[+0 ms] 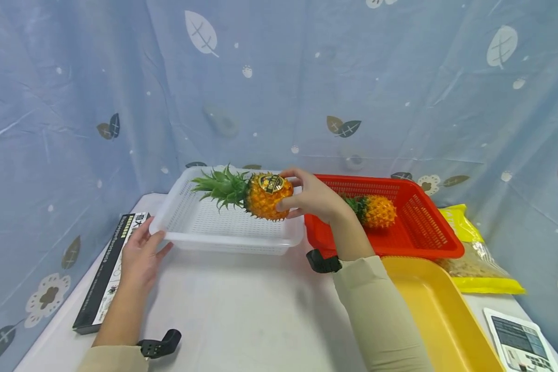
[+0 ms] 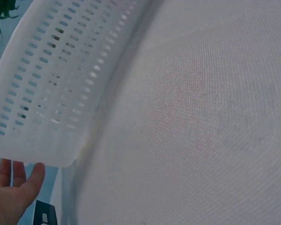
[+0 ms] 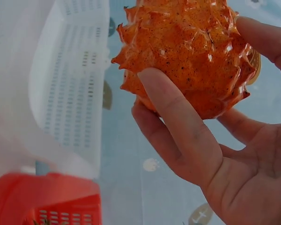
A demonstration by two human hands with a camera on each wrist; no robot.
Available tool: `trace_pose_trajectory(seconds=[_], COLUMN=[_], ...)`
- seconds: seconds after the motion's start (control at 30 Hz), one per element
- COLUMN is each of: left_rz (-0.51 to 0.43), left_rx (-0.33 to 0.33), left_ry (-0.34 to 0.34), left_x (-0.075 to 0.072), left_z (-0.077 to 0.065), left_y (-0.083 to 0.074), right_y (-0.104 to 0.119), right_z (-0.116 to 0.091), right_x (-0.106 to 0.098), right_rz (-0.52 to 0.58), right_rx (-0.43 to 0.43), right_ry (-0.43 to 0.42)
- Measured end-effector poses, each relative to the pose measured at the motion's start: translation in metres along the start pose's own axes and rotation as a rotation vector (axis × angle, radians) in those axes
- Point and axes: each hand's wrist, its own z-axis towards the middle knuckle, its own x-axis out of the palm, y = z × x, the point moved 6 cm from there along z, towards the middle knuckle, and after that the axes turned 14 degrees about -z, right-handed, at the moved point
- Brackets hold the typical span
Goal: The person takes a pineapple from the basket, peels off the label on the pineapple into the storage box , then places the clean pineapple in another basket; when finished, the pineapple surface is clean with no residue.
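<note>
My right hand grips a small orange pineapple with a green leafy crown and a dark round label, holding it sideways over the white basket. In the right wrist view the fingers curl round the spiky base of the fruit; its crown is out of sight there. My left hand touches the front left corner of the white basket, its fingers fairly straight. A second pineapple lies in the red basket on the right.
A yellow tray stands in front of the red basket. Further right are a yellow-edged clear bag and a white printed packet. A black box lies at the left. Behind hangs a blue curtain.
</note>
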Motion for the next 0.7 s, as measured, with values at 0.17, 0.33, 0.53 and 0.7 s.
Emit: trace_pose_trajectory(seconds=[0.17,0.33,0.53,0.7], left_rz=[-0.018,-0.038,-0.06,-0.071], left_rx=[-0.009,-0.022,-0.02,-0.024], left_ry=[0.003,0.011,0.043,0.041], left_x=[0.0,-0.002,0.001,-0.002], left_z=[0.001,0.002,0.005,0.005], left_y=[0.001,0.001,0.003,0.003], right_y=[-0.008,-0.02,-0.03,-0.036], right_z=[-0.017,-0.036,-0.059,-0.074], right_x=[-0.003,0.0,0.001,0.007], right_rz=[0.018,0.044,0.053,0.063], right_rx=[0.002,0.009,-0.027,-0.072], right_ry=[-0.03,-0.062,-0.107,-0.088])
